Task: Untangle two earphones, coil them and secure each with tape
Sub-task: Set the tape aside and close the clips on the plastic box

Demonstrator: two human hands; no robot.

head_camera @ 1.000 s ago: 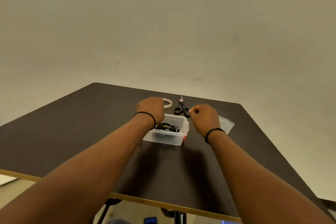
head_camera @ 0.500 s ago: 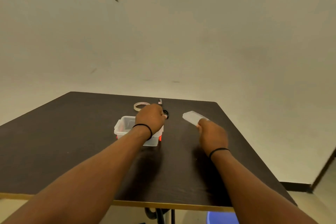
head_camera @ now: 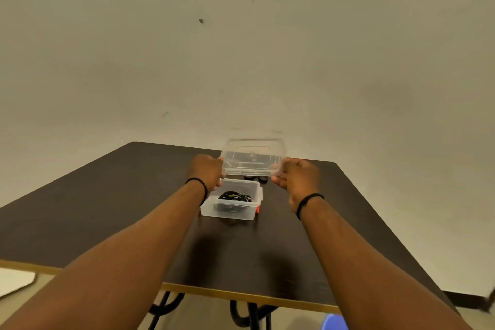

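Now both hands, left hand [head_camera: 208, 172] and right hand [head_camera: 294, 177], pinch the clear lid [head_camera: 251, 156] by its side edges above the open box [head_camera: 231, 202]. Tangled earphones [head_camera: 235, 196] lie inside, mid-table [head_camera: 107, 209], with bare tabletop on both sides

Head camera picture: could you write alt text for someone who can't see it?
Two bare hands, left hand and right hand, hold a clear lid above an open plastic box of tangled black earphones on a dark table.

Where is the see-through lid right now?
In the head view, the clear lid is held up between the left hand and right hand, above the open box.
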